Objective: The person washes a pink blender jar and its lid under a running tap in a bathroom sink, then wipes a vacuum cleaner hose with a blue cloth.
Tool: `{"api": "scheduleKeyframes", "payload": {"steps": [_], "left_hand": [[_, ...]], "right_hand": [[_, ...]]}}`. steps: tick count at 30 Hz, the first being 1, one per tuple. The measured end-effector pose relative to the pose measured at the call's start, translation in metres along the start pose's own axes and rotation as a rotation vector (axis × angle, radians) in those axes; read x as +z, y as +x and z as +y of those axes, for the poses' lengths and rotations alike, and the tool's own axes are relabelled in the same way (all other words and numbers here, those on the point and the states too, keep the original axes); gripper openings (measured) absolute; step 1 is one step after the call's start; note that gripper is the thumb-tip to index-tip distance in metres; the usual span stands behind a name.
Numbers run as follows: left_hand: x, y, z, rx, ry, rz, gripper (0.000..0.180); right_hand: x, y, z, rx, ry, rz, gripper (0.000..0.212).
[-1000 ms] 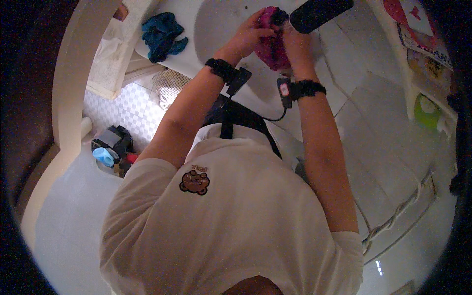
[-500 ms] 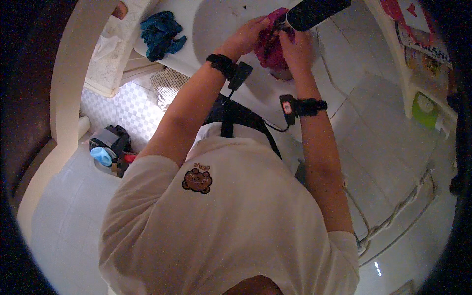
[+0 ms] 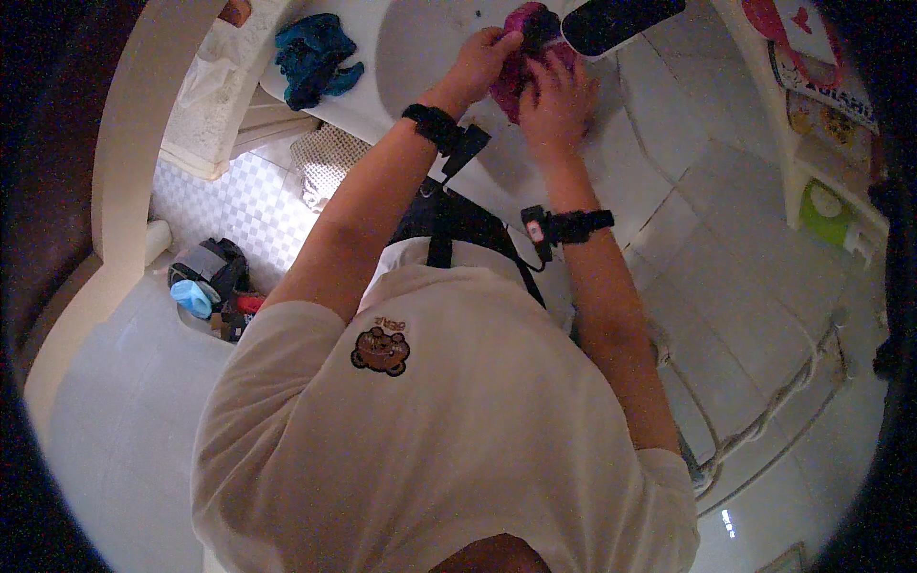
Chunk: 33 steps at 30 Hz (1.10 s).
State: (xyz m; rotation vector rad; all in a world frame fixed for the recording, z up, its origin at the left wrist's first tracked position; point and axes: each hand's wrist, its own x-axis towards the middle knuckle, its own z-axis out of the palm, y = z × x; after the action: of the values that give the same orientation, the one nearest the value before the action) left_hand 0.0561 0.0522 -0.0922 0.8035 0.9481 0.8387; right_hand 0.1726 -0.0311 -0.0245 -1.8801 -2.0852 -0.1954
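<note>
A wet-looking magenta cloth point(image 3: 509, 94) is bunched over the white washbasin point(image 3: 406, 67). My left hand point(image 3: 480, 65) grips its left side, thumb on top. At the cloth's right side, my right hand point(image 3: 557, 103) has its fingers spread and touches the fabric without closing round it. A dark rounded slab with a pale edge point(image 3: 621, 24) sits just beyond my right hand; I cannot make out what it is. Crumpled on the basin's left rim lies a dark teal cloth point(image 3: 315, 59).
Left of the basin stands a pale shelf unit point(image 3: 205, 143). A beige woven mat or cloth point(image 3: 325, 162) hangs below the rim. Dark and blue items point(image 3: 205, 282) lie at the lower left. Twisted rope point(image 3: 764, 420) runs along the tiles at right, below a shelf with a green box point(image 3: 826, 212).
My right hand has shifted left and down, and its fingers have opened out from the magenta cloth. My left hand keeps its grip, a little to the left.
</note>
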Motion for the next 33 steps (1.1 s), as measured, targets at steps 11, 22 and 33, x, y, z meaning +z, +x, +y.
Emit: {"api": "scheduleKeyframes", "payload": {"steps": [11, 22, 33], "left_hand": [[-0.03, -0.001, -0.001, 0.323, 0.432, -0.082, 0.023], [-0.027, 0.005, 0.019, -0.12, 0.091, 0.075, 0.018], [-0.064, 0.053, -0.011, 0.476, 1.288, -0.321, 0.048]], "right_hand": [[0.013, 0.0, -0.004, 0.107, 0.181, -0.054, 0.049], [0.03, 0.036, 0.035, 0.159, 0.129, -0.461, 0.05], [0.022, -0.022, 0.037, 0.198, -0.055, -0.104, 0.048]]}}
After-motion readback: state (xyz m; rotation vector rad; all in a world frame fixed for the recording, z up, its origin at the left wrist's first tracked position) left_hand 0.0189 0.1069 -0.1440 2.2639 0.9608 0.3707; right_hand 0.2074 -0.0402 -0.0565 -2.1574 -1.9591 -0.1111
